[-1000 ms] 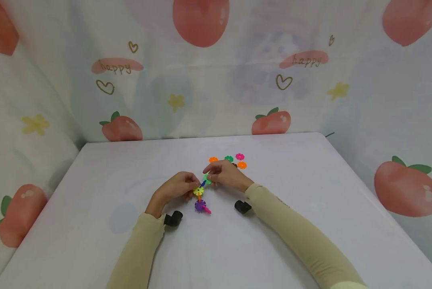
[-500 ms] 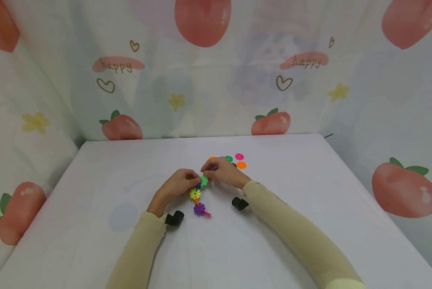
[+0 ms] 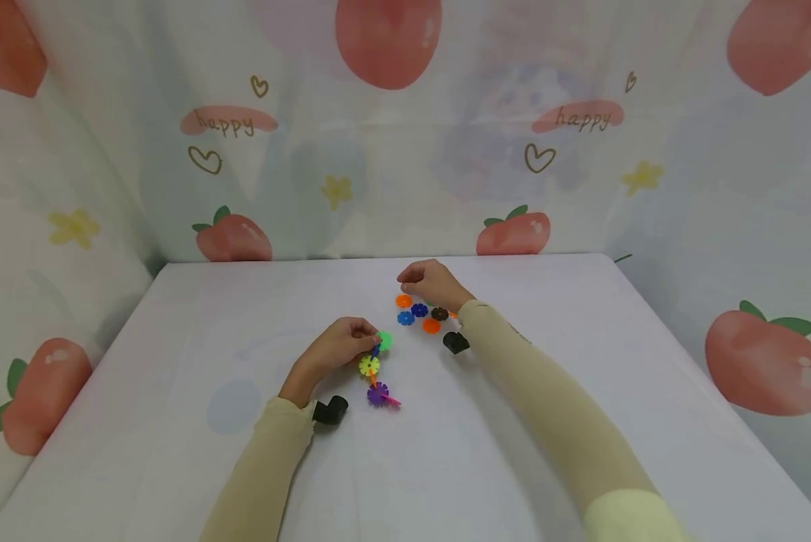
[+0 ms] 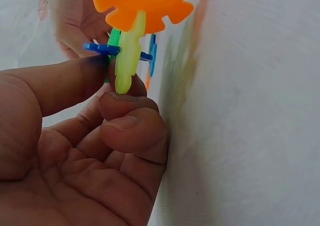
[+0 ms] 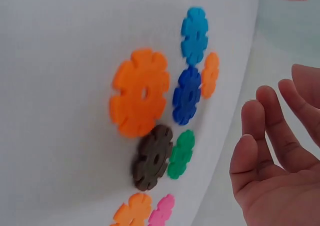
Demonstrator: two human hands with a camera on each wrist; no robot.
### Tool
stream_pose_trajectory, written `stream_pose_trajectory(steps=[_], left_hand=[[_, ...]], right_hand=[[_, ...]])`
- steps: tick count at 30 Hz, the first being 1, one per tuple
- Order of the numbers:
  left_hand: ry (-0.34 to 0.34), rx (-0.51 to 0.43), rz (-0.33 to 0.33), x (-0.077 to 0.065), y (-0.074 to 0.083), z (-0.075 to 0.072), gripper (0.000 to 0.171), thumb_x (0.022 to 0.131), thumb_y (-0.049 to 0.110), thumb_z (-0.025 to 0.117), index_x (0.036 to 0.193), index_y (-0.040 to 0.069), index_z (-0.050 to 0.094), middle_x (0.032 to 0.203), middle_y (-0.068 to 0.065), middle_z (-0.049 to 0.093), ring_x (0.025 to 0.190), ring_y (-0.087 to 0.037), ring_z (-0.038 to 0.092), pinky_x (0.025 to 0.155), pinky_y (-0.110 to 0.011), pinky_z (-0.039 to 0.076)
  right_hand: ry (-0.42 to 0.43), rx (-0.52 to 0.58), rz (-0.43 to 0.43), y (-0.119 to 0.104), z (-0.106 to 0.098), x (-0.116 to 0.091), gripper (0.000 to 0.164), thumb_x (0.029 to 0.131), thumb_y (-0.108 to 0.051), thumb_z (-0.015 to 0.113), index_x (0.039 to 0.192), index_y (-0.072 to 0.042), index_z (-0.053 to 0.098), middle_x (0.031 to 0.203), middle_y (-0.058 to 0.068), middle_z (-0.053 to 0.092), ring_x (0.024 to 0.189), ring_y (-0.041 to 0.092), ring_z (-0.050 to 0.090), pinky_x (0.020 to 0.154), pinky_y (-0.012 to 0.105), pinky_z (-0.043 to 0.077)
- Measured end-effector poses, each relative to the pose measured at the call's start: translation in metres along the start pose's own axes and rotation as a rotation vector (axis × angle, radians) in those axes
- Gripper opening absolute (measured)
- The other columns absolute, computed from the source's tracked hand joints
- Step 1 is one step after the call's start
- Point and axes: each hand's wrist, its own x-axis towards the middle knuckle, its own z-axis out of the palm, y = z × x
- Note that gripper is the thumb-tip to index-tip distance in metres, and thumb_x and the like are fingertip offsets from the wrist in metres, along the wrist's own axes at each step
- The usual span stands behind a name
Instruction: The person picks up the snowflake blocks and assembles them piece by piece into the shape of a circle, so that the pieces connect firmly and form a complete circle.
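A chain of interlocked plastic snowflake discs lies in front of my left hand [image 3: 337, 342]. In the head view it runs from a light green disc [image 3: 385, 341] through blue, yellow [image 3: 369, 366] and orange to a purple disc [image 3: 378, 394] and a pink one [image 3: 394, 403]. The left wrist view shows my left thumb and finger pinching the chain at its blue disc [image 4: 101, 49], beside the yellow disc [image 4: 129, 60]. My right hand [image 3: 435, 282] hovers over the far side of the loose discs. Its fingers are apart and relaxed in the right wrist view, holding nothing.
Several loose discs lie on the white table under the right hand: orange [image 5: 140, 93], light blue [image 5: 194, 34], dark blue [image 5: 187, 95], brown [image 5: 153, 158], green [image 5: 181, 154] and pink [image 5: 162, 210]. Black wrist cameras [image 3: 331, 411] sit at both cuffs. A printed curtain hangs behind.
My right hand has let go of the chain's green end and moved away to the far side of the loose discs. The left hand keeps its pinch in nearly the same place.
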Motion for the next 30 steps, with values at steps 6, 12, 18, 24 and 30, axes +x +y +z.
stream_pose_trajectory(steps=[6,12,18,24,30], left_hand=[[0.005,0.002,0.004,0.002,0.001,0.002,0.018,0.109,0.018,0.066,0.117,0.003,0.071,0.094,-0.006,0.065,0.081,-0.018,0.056,0.069,-0.025,0.048],[0.010,0.003,0.001,0.002,-0.003,0.003,0.017,0.108,0.018,0.066,0.116,0.003,0.070,0.092,-0.006,0.065,0.078,-0.018,0.055,0.067,-0.025,0.048],[0.019,-0.026,-0.005,-0.001,-0.003,0.000,0.016,0.108,0.016,0.066,0.116,0.002,0.070,0.093,-0.006,0.066,0.078,-0.018,0.055,0.068,-0.025,0.048],[0.000,-0.014,-0.017,-0.001,-0.003,-0.003,0.017,0.109,0.016,0.065,0.117,0.002,0.070,0.095,-0.007,0.066,0.082,-0.019,0.058,0.071,-0.026,0.051],[-0.016,0.018,-0.019,0.001,-0.003,-0.005,0.018,0.109,0.018,0.064,0.118,0.003,0.070,0.097,-0.008,0.066,0.084,-0.020,0.059,0.072,-0.025,0.052]], right_hand=[[-0.011,-0.064,0.067,0.007,0.000,0.010,0.028,0.106,-0.013,0.068,0.130,0.001,0.072,0.126,0.016,0.071,0.113,0.032,0.065,0.106,0.045,0.052],[-0.072,-0.170,0.107,0.006,0.005,0.016,0.028,0.104,-0.014,0.070,0.129,-0.001,0.071,0.127,0.015,0.069,0.109,0.030,0.066,0.104,0.043,0.053],[-0.117,-0.245,0.129,0.002,0.006,0.018,0.029,0.101,-0.014,0.075,0.126,0.001,0.072,0.124,0.016,0.070,0.106,0.029,0.065,0.103,0.042,0.053],[-0.126,-0.302,0.140,0.002,0.009,0.019,0.026,0.101,-0.015,0.076,0.122,-0.002,0.070,0.119,0.016,0.068,0.098,0.028,0.062,0.091,0.038,0.055],[-0.112,-0.318,0.143,0.007,0.011,0.023,0.027,0.099,-0.013,0.079,0.117,-0.001,0.063,0.113,0.015,0.066,0.094,0.028,0.059,0.084,0.036,0.053]])
